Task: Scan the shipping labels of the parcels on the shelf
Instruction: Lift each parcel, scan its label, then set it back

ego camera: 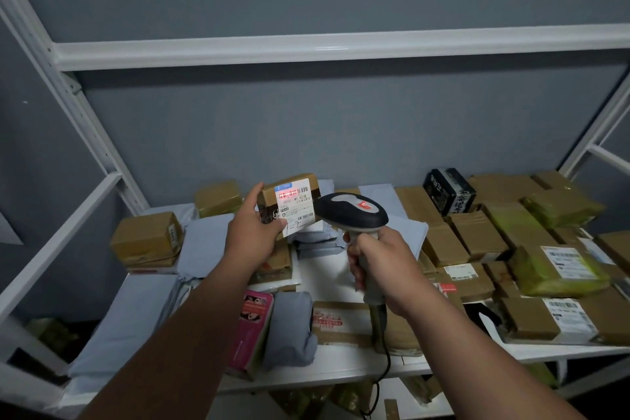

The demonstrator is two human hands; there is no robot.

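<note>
1. Above the shelf's middle, my left hand (pixel 254 232) held a small brown parcel (pixel 289 203) lifted clear of the pile, thumb along its left edge, fingers curled round behind it.
2. Shipping label (pixel 296 206): white, blue strip at its top corner, turned toward me; a red scan line lay across its upper barcode.
3. My right hand (pixel 378 266) was wrapped round the grey handle of the barcode scanner (pixel 353 211), fingers closed on the grip. The dark head, with a red badge on top, pointed left at the label, just beside the parcel's right edge.
4. Scanner cable (pixel 383 372): black, hung from the handle's foot past the shelf's front edge.
5. Shelf (pixel 341 370): white metal, grey wall behind, a second white level above.
6. Left of my hands: brown taped boxes (pixel 146 238) and grey poly mailers (pixel 136 310), stacked and overlapping.
7. Near front, between my forearms: a pink printed box (pixel 250 327), a rolled grey mailer (pixel 289 327) touching it, and a red-printed carton (pixel 341 320).
8. Right side: many brown cartons (pixel 477 235) packed close, a black box with white lettering (pixel 448 191) at the back, yellow-green wrapped parcels (pixel 559 271) with white labels.
</note>
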